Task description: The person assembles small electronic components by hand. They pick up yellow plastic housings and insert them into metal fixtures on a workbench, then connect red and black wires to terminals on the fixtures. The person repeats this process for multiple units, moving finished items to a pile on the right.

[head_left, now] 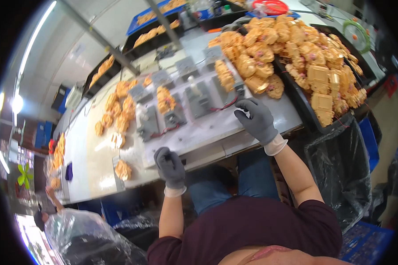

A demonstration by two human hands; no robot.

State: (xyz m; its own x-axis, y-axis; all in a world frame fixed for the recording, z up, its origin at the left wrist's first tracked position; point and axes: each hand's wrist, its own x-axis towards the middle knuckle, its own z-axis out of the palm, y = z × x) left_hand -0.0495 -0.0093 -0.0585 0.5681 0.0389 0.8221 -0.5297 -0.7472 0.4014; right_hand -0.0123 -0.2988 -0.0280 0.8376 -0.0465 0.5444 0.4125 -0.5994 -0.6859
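My left hand (170, 168), in a grey glove with a white cuff, is at the front edge of the pale board (194, 139). Its fingers are curled in, and what they may hold is hidden. Also gloved in grey, my right hand (257, 120) hovers by the board's right front corner, with thumb and fingers apart and nothing visible between them. Just beyond it is a small black clamp (240, 90) with a red wire. Grey fixtures (199, 99) stand in a row on the board. Gold-coloured shaped parts sit on two of them, a middle part (165, 100) and a right part (225, 76).
Many gold parts (256, 48) are heaped at the right, spilling over a black tray (303, 104). More loose gold parts (119, 106) lie left of the board. Metal posts (97, 35) rise behind. A co-worker (82, 229) in a clear plastic covering is at the far left.
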